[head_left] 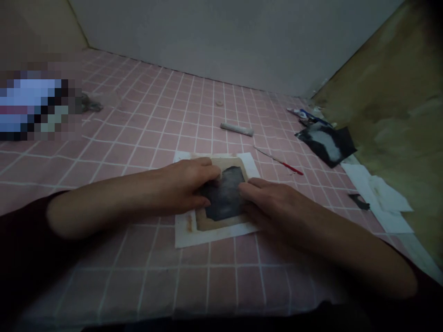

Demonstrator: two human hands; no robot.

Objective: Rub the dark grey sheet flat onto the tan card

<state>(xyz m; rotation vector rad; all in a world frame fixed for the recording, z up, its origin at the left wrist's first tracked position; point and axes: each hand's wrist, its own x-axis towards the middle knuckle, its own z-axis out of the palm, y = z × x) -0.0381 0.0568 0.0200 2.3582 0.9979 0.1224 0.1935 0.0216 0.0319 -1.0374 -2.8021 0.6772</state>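
Observation:
A dark, rough-edged sheet point(225, 198) lies on a tan board point(207, 224) with rounded corners, on top of white paper point(183, 237). My left hand point(195, 182) rests at the sheet's left side, thumb and fingers apart, fingertips touching its surface. On the opposite side, my right hand point(265, 193) has its fingers together at the sheet's right edge. Whether those fingers pinch the edge or only press on it is hidden.
Beyond the paper lie a grey tube point(237, 129) and a thin red-handled tool point(278, 161). At right are a black piece with a pale patch point(327, 143), scissors point(304, 115), a dark scrap point(360, 201) and white papers point(389, 196). A blurred screen point(27, 103) sits far left.

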